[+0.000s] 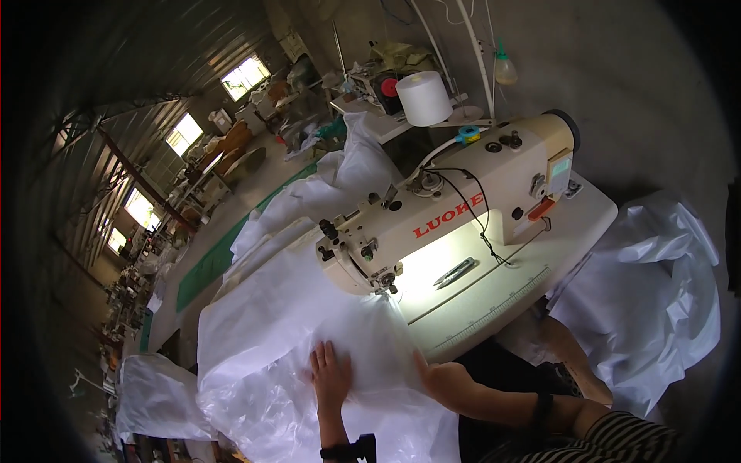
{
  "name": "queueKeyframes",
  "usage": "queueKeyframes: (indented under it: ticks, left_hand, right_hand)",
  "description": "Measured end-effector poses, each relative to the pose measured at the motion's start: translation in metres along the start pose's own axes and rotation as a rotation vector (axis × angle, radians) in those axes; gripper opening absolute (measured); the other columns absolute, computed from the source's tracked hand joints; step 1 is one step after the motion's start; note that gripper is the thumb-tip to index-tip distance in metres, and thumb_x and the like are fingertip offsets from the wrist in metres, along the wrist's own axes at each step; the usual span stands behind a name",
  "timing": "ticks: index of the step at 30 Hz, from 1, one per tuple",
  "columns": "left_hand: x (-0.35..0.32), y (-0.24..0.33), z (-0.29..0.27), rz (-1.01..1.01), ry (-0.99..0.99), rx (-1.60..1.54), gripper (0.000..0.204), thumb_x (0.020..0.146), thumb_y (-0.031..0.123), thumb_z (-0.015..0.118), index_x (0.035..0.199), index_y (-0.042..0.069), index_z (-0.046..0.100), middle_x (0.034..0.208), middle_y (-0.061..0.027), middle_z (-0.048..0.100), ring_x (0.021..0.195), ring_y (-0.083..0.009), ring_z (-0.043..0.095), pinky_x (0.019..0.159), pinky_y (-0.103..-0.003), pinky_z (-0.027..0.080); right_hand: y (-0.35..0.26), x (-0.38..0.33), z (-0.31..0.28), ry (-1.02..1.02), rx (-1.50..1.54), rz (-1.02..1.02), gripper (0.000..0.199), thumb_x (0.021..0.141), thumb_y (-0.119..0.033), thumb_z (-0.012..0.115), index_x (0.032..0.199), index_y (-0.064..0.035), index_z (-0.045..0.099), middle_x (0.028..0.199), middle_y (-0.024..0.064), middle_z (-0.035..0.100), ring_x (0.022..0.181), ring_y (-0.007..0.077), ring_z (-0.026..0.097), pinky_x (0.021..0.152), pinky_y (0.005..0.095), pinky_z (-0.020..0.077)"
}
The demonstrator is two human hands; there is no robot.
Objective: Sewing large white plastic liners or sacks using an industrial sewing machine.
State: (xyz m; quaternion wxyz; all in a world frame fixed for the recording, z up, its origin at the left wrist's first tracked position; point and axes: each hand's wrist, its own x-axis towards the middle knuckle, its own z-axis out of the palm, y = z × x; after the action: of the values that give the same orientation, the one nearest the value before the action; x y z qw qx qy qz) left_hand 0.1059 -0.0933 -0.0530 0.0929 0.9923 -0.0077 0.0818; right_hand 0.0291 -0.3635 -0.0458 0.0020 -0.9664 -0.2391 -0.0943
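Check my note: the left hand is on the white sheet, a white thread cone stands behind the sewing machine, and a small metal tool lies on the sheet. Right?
Not quite: in the head view, the small metal tool lies on the bed of the sewing machine, not on the white sheet. The left hand and thread cone are as you say.

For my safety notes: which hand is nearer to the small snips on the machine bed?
Right. The right hand is below the snips in the picture, near the machine bed; the left hand lies farther left, on the white sheet.
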Motion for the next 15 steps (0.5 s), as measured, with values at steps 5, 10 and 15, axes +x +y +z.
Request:
queueKeyframes:
  ticks: [5,10,15]
  left_hand:
    - [0.046,-0.007,0.006,-0.035,0.032,0.018,0.063,0.095,0.042,0.054,0.145,0.006,0.039,0.153,-0.0185,0.035,0.140,-0.0412,0.031,0.110,-0.061,0.027]
    - [0.067,-0.034,0.005,0.086,0.120,-0.196,0.049,0.092,0.027,0.062,0.133,0.002,0.053,0.147,-0.0202,0.042,0.136,-0.0405,0.037,0.113,-0.048,0.030]
    - [-0.062,0.065,-0.042,0.054,0.360,-0.664,0.020,0.084,-0.005,0.062,0.102,0.002,0.066,0.100,-0.0163,0.069,0.093,-0.0327,0.068,0.083,-0.036,0.053]
  right_hand:
    - [0.015,0.050,-0.005,-0.145,0.031,0.036,0.058,0.086,-0.015,0.058,0.137,0.0088,0.045,0.058,0.0014,0.060,0.048,0.0103,0.059,0.033,0.0296,0.0373]
    - [0.033,0.058,-0.012,-0.121,0.302,0.051,0.059,0.088,-0.011,0.056,0.142,0.0062,0.039,0.075,0.0101,0.067,0.058,0.0216,0.066,0.045,0.0343,0.0489]
    - [0.060,-0.019,-0.037,-0.153,0.819,0.216,0.062,0.089,-0.013,0.057,0.144,0.0010,0.034,0.095,0.0184,0.067,0.076,0.0330,0.068,0.068,0.0385,0.0540]
